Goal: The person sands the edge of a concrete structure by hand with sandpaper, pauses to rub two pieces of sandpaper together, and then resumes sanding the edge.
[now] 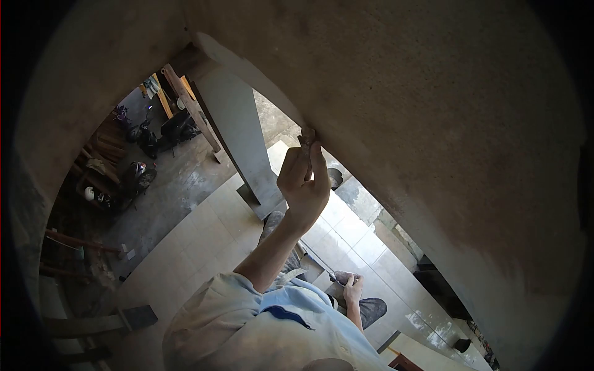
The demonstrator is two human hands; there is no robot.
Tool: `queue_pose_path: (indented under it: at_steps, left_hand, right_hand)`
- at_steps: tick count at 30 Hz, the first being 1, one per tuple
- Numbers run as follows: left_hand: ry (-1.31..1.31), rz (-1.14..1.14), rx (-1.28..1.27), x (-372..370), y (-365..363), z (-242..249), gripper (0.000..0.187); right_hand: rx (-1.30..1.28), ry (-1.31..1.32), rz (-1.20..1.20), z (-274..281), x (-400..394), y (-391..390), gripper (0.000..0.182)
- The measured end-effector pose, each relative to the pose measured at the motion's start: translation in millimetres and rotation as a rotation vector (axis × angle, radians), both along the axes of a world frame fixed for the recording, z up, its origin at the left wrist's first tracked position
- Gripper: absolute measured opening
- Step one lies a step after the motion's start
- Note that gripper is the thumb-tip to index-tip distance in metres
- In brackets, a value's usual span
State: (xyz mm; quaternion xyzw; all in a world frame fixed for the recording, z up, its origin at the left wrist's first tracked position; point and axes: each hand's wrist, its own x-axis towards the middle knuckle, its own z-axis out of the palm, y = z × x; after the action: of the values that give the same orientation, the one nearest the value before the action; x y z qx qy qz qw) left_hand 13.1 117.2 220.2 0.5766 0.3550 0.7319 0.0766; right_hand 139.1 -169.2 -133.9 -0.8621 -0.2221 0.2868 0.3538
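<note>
My left hand (304, 179) is raised high, its fingers closed and the tips against the lower edge of a rough plastered surface (433, 123). A small brownish lump (306, 135) shows at the fingertips; whether it is a held piece or dirty fingers, I cannot make out. Lower down, beside my body, my right hand (352, 289) is wrapped round the thick handle of a trowel-like tool (348, 278). A thin metal part of it reaches up and left from the handle. My light blue shirt (260, 321) shows below, smudged with dust.
A pale square column (229, 117) stands left of my raised hand. Below is a light tiled floor (204, 229), with a dark round bucket (335, 178) beyond. Motorbikes (176, 127) and stacked wood (108, 148) are at left. A white box-like piece (421, 355) stands lower right.
</note>
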Motion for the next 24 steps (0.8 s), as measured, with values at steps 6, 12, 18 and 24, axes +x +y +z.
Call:
queue_pose_path:
  at_steps: [6,12,18,24]
  left_hand:
    - [-0.151,0.042,-0.128,-10.7,33.1,8.6,0.014]
    - [0.075,0.012,0.055,-15.4,11.9,-0.6,0.016]
    - [-0.107,0.017,-0.074,-7.1,24.4,15.6,0.014]
    - [0.097,0.074,0.025,-27.9,33.4,10.1,0.011]
  right_hand:
    - [0.017,0.034,-0.017,4.3,-1.1,-4.1,0.028]
    - [-0.009,-0.003,0.025,0.3,0.0,-1.5,0.026]
    - [0.034,0.113,-0.022,8.1,-1.3,-2.8,0.027]
    - [-0.016,0.038,0.024,-4.0,4.4,-6.9,0.029]
